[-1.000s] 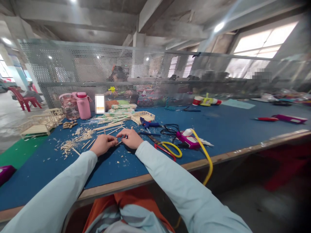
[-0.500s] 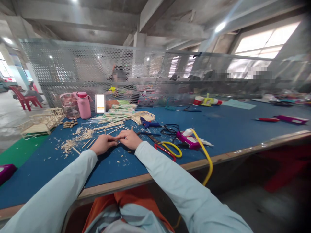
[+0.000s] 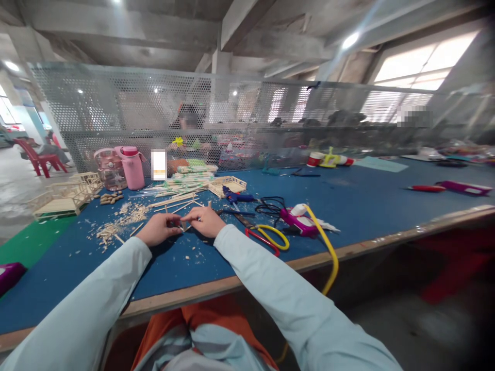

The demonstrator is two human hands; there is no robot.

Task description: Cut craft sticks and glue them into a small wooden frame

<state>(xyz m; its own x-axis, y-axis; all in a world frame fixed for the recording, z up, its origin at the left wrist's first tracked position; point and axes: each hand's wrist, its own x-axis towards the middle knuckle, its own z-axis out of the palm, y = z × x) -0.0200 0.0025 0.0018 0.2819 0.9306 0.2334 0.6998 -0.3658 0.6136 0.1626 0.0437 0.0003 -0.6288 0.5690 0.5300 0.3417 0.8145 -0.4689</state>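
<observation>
My left hand (image 3: 155, 230) and my right hand (image 3: 203, 221) meet over the blue table (image 3: 367, 206), fingertips pinched together on a small wooden stick piece (image 3: 181, 223). Both hands rest low on the table top. Loose wooden sticks (image 3: 176, 202) lie just beyond them. A heap of wood scraps (image 3: 119, 220) sits to the left of my left hand.
Scissors with yellow and red handles (image 3: 266, 238), a pink glue gun (image 3: 303, 222) with a yellow cord, and a blue glue gun (image 3: 236, 197) lie to the right. Pink bottles (image 3: 131, 167) and stick models (image 3: 64, 197) stand at the left. A person sits behind the mesh screen (image 3: 232, 113).
My left hand has slid a little left and down toward me. My right hand stays almost in place, and the pinch on the stick piece holds.
</observation>
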